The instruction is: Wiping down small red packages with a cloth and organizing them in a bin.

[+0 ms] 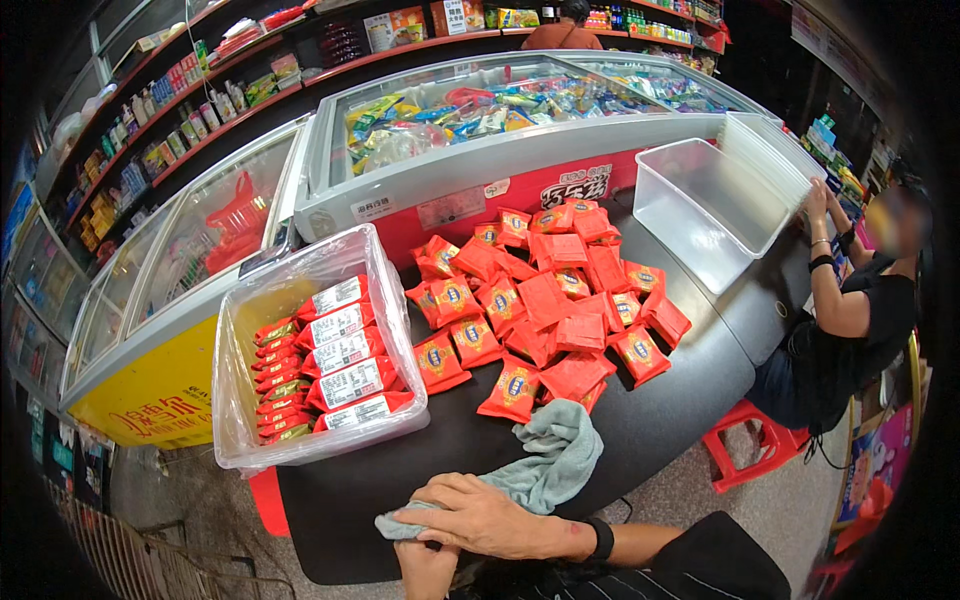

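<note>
A grey-green cloth [560, 455] lies bunched at the table's near edge, one end running left to my hands. My right hand [485, 515], with a black band at its wrist, is closed over that end and over my left hand. Of my left hand [428, 562] little more than the wrist side shows; its fingers are hidden beneath the cloth and the right hand. Beyond the cloth spreads a loose heap of red square packets [540, 300]. On the left, a plastic-lined white bin [400, 340] holds rows of similar packets, several standing on edge with pale labels up.
A clear plastic bin [690, 245] stands at the black table's [340, 520] back right. Chest freezers [410, 190] border the far and left sides. At right, another person [850, 290] sits by a red stool [750, 440], hands at stacked bins. Someone else [565, 30] is behind the freezers.
</note>
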Demonstrator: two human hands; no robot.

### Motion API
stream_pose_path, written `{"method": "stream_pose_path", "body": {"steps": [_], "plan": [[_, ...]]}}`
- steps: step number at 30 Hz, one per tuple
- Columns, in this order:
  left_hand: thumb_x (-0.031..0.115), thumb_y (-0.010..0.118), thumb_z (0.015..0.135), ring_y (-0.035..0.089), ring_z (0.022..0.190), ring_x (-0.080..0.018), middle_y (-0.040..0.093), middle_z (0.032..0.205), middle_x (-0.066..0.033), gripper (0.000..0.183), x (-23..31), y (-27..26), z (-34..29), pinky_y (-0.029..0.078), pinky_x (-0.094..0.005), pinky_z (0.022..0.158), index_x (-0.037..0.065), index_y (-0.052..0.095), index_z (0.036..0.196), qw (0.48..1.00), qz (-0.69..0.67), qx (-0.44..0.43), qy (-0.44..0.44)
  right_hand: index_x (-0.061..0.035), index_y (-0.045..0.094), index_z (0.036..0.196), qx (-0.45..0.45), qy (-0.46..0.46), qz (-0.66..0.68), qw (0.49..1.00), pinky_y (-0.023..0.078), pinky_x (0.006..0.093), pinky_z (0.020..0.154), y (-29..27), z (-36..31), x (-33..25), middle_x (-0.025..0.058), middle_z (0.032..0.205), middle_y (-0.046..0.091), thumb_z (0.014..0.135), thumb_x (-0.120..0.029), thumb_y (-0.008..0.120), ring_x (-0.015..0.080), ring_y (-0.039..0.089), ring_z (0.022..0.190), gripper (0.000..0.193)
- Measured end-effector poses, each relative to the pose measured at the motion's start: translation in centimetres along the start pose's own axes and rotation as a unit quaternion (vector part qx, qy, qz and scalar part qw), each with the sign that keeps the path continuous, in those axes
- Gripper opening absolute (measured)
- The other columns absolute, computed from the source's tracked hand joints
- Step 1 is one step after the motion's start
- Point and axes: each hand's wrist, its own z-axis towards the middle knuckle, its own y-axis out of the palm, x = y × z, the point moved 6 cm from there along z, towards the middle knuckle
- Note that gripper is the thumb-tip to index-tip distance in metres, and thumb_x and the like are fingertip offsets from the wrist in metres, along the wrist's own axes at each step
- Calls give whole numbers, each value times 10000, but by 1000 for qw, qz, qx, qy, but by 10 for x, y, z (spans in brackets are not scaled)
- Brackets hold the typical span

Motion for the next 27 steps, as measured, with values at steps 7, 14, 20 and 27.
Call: {"method": "stream_pose_path", "body": {"steps": [7,14,20,27], "plan": [[35,680,833,598,769,-156,640,821,-56,160,8,-7,-9,487,-309,713,-19,619,971,999,25,-15,-45,-53,623,968,93,18,-7,996,482,351,642,-8,1,12,77,837,559,914,-232,628,262,545,758,187],[55,710,846,598,904,-129,650,996,-66,300,11,-2,-15,488,-280,829,-19,618,1122,982,-146,-23,-120,14,560,827,187,116,111,969,446,340,551,-23,-5,30,124,677,512,985,-206,560,264,523,562,271],[265,862,728,512,1237,-316,455,1370,-156,439,-2,-24,-5,479,-427,961,93,682,1090,982,-155,37,102,-3,542,1235,22,206,547,811,456,294,893,-9,0,28,71,1131,591,1050,-431,392,140,569,1019,490],[326,884,682,254,1443,-325,189,1591,-176,384,-13,-14,-4,337,-437,1116,151,695,966,933,-352,70,2,-50,437,1404,-144,121,443,877,485,346,906,3,-6,10,144,1159,650,915,-306,693,233,634,1063,609]]}}
